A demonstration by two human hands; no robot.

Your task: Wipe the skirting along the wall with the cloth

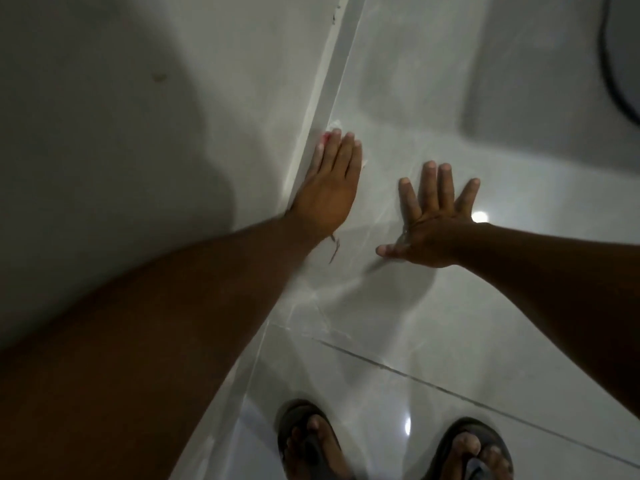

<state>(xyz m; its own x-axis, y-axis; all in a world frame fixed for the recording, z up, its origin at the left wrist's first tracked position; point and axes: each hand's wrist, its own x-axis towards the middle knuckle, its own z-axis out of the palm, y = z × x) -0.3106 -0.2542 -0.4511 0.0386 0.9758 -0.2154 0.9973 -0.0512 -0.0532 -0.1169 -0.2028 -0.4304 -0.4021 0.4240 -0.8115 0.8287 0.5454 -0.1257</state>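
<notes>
Two sandalled feet (391,448) at frame bottom on glossy floor tiles (450,323). Mid-frame, right hand (436,230) splayed flat on the floor, grip released, bracing. Left hand (329,188) is nearer the wall, flat, pressing the cloth (323,138), mostly hidden, pink edge at its fingertips, against the skirting (329,95). Skirting's long axis runs to frame top, path looks clear; dark curved object (620,64) far upper right.

Skirting (325,95): pale glossy strip at wall foot; cloth (335,125): pale, mostly hidden, pressed against it
</notes>
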